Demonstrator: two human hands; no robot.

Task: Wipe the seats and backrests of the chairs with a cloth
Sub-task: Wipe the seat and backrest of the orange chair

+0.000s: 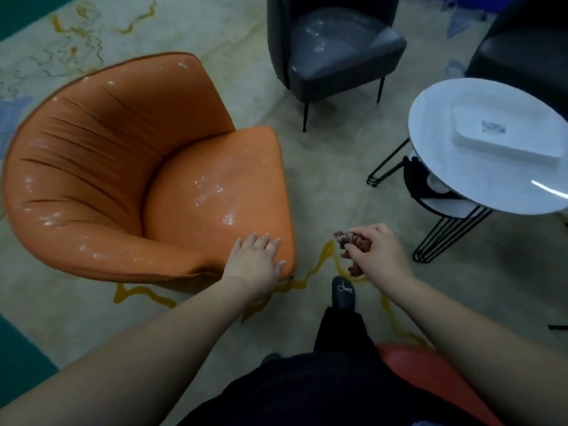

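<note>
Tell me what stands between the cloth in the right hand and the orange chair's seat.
Nothing visible. The right hand grips the cloth just right of the orange chair; only bare carpet lies between. The left hand rests on the seat's front edge.

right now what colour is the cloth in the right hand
Reddish-brown cloth, gripped by the right hand; head view.

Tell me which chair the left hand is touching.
The glossy orange tub chair: the left hand rests on its seat edge. The dark grey chair stands apart, untouched.
</note>
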